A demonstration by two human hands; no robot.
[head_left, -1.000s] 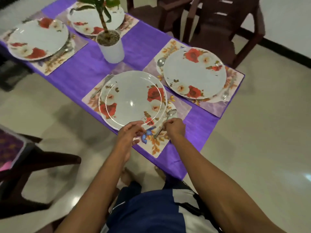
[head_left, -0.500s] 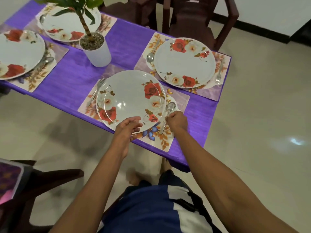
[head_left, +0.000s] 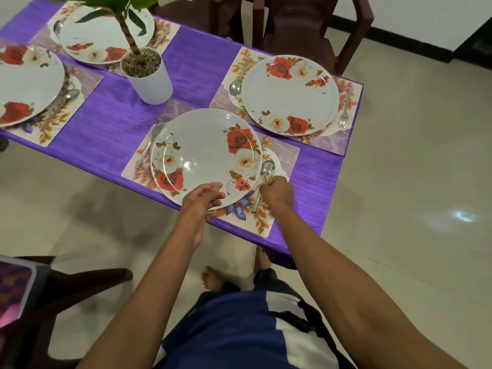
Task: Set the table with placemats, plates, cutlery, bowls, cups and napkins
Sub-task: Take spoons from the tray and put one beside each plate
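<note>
Spoon [head_left: 262, 182] lies on the near placemat [head_left: 283, 158], tucked right beside the rose-print plate [head_left: 205, 155], bowl end pointing away and handle running back toward the person. Right hand [head_left: 277, 193] sits on the handle, fingers curled round it, so that's clearly the nearer one. Left hand [head_left: 203, 201] hovers over the plate's near rim, fingers loosely bent, holding nothing as far as I can tell. Fork [head_left: 149, 147] is on the plate's far side. Shiny thin metal, glossy round plate, slick laminated mat, ribbed purple cloth [head_left: 111, 123]. I'd guess it just needs nudging straight.
</note>
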